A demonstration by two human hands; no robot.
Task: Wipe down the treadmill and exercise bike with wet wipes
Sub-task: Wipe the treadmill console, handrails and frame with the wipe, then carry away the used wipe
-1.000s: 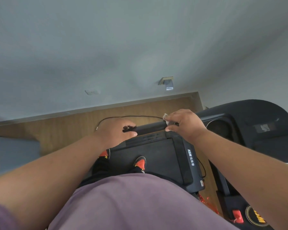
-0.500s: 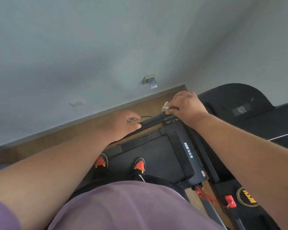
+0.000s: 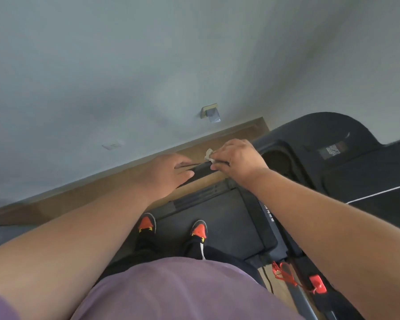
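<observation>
Head view: our right hand [image 3: 237, 159] grips a white wipe [image 3: 209, 154] on the treadmill's handlebar [image 3: 200, 172]; our left hand [image 3: 169, 172] lies released on it.

Both arms reach forward from the lower corners, bare to the wrist. The right hand [image 3: 237, 158] is knuckles-up, its fingers curled over and its thumb tucked beneath, pinching a small white wipe [image 3: 209, 155] that sticks out just left of the grip. The left hand [image 3: 165, 173] sits just left of that grip, palm down, fingers loosely bent, thumb pointing toward the right hand.
</observation>
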